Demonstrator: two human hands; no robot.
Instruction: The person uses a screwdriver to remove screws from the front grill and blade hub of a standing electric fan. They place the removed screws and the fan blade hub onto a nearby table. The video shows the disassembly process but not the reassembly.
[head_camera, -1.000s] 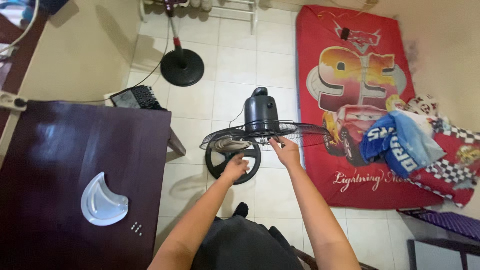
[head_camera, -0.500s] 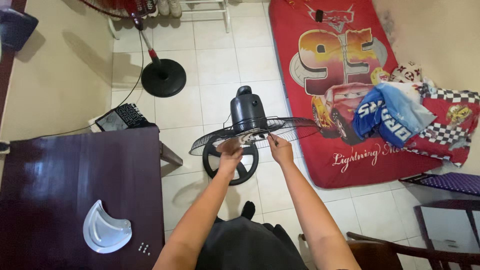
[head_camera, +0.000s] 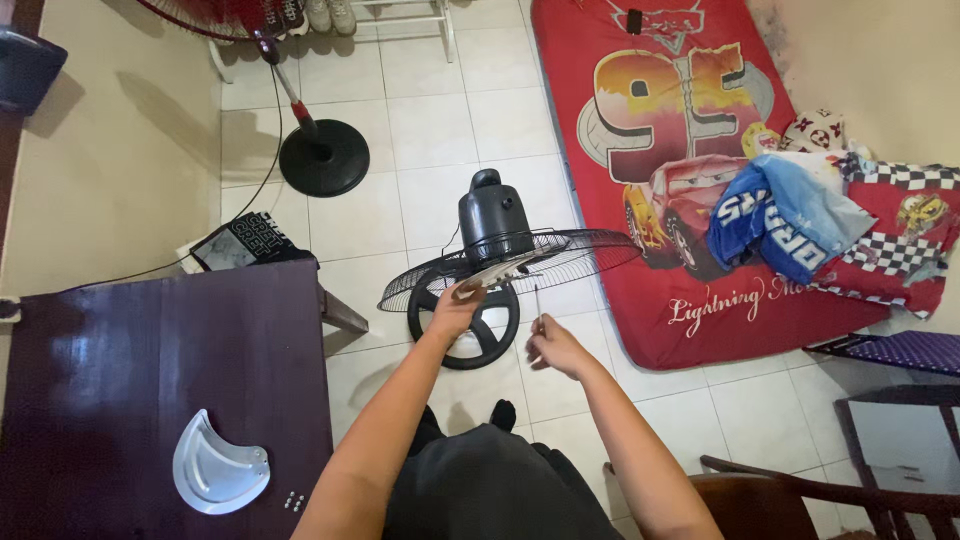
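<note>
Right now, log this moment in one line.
left hand: on fan blade | right hand: holds thin screwdriver | grille: back half only

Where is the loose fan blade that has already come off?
In the head view, the pale fan blade lies flat on the dark table at lower left, with small screws just to its right.
</note>
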